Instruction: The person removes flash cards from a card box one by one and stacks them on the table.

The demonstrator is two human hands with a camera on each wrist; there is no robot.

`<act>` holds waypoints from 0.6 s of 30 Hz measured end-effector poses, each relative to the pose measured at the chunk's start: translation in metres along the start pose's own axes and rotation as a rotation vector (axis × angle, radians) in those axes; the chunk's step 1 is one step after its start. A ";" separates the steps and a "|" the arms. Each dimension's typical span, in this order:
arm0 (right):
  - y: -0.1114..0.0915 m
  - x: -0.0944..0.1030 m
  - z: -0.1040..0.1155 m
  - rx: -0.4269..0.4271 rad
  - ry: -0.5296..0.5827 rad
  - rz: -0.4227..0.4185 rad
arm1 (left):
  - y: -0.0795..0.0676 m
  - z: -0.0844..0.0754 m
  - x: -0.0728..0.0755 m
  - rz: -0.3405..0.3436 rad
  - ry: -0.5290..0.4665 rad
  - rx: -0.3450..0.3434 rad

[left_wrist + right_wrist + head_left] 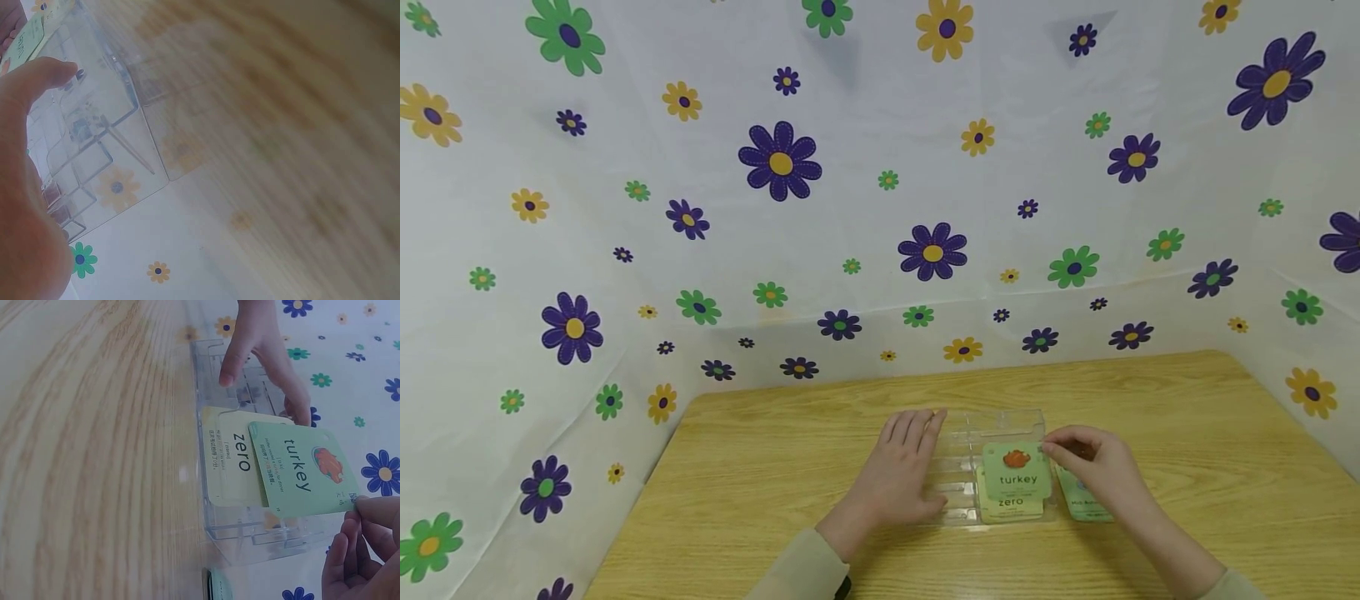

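A clear plastic tray [955,425] with ridged compartments lies on the table. My left hand [904,471] rests over its left part, fingers stretched toward the back edge and thumb apart from them; the thumb [53,72] shows over the clear plastic in the left wrist view. My right hand [1101,467] pinches the right edge of a green card [1017,487] printed "turkey", with a picture of a roast turkey. That card is tilted above a pale yellow card [226,456] reading "zero", which lies in the tray's right part and is partly covered.
Just right of the tray, more green cards [1086,504] lie on the wooden table [760,467], partly hidden under my right hand. A white sheet [865,117] with printed flowers stands behind the table and along its sides.
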State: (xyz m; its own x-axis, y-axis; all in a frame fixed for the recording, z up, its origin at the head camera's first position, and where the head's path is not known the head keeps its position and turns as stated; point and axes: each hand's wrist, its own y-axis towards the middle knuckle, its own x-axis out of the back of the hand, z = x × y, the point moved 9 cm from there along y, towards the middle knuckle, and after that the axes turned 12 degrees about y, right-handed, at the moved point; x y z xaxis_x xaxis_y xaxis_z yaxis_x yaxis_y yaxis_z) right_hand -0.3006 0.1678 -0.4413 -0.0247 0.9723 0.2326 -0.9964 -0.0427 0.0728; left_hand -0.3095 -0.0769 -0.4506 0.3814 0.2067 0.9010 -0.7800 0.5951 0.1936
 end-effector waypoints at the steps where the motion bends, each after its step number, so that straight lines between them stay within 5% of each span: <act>1: 0.000 0.001 0.000 -0.002 0.006 0.000 | 0.000 0.000 0.000 0.002 -0.002 0.001; 18: 0.002 0.016 0.002 -0.016 0.065 -0.016 | 0.000 0.000 -0.002 0.023 0.010 0.000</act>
State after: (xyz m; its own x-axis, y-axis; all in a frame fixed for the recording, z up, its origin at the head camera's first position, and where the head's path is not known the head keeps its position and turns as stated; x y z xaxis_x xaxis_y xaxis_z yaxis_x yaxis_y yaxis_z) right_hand -0.3024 0.1831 -0.4351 -0.0132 0.9857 0.1680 -0.9979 -0.0237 0.0607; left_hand -0.3106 -0.0773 -0.4523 0.3680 0.2283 0.9014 -0.7889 0.5898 0.1727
